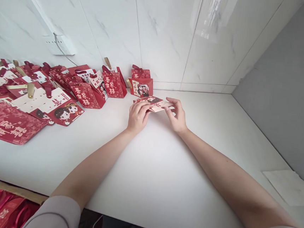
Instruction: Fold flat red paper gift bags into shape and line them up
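Between my hands, above the white tabletop, is a red and white paper gift box [158, 106] with a cartoon figure and red lettering, lying tilted and partly flat. My left hand [138, 117] grips its left side, fingers over the top and thumb below. On the right end, my right hand [177, 117] pinches the white flap between thumb and fingers. Just behind stands a finished-looking red gift box [141, 86] with a cartoon couple on it, against the wall. Part of the held box is hidden by my left fingers.
Many red and white gift boxes [88, 95] with ribbon loops crowd the table's left side. A larger one [12, 123] lies at the front left. Below the edge, a carton [8, 208] holds more red boxes. A white sheet [290, 186] lies at right. A wall socket [59, 45] has a cable.
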A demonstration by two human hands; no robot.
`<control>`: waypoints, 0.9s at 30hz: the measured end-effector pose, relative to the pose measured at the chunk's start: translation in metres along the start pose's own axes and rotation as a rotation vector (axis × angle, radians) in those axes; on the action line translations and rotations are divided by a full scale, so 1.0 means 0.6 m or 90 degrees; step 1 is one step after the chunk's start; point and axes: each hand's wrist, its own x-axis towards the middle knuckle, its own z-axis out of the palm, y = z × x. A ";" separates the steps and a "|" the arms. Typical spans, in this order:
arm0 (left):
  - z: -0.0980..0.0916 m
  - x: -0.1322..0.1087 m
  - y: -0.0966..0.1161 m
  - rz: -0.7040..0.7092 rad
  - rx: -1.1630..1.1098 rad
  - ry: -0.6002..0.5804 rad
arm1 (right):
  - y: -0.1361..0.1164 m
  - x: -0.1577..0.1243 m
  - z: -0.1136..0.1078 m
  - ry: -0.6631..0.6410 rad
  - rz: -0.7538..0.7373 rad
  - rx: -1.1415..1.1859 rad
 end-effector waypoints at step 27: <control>0.009 -0.003 0.015 -0.125 -0.189 0.163 | -0.041 0.010 0.013 0.075 0.016 0.121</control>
